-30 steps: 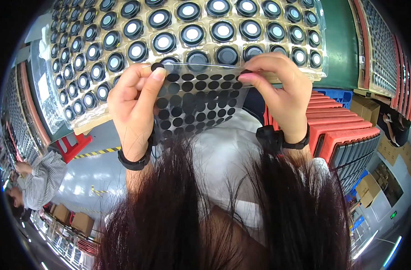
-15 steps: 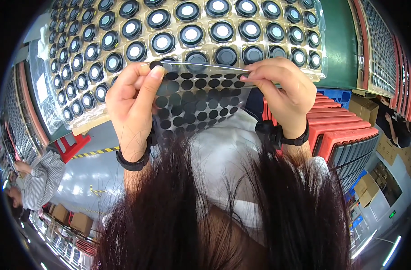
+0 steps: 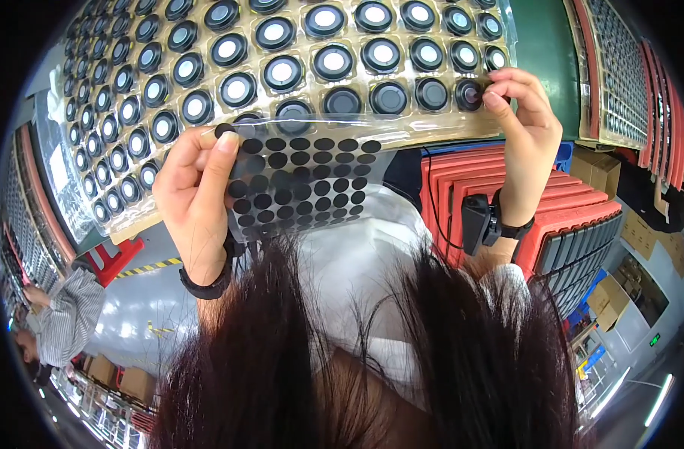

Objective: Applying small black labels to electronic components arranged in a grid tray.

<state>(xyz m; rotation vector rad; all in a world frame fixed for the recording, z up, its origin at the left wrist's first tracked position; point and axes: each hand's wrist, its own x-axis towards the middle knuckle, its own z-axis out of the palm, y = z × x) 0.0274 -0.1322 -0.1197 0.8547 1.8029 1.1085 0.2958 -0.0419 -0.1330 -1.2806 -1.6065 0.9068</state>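
Pinched between thumb and fingers of my left hand is the upper left corner of a clear sheet of black round stickers. The sheet hangs in front of the tray's near edge, and one dark dot shows by my thumb tip. My right hand is over the right end of the tray's front row, thumb and forefinger pinched on a black round sticker, mostly hidden by the fingers. Just left of those fingertips sits a black round part. Other round black parts fill the clear tray, many with pale centres, several in the front row with dark ones.
Stacked red trays stand below the bench at right. A green bench surface runs beside the tray. More filled trays lie farther right. At left are a red stool and a person in a striped top.
My right hand has left the sheet's edge and moved right, over the tray's front row, with a sticker. My left hand and the sheet have shifted slightly left and down.
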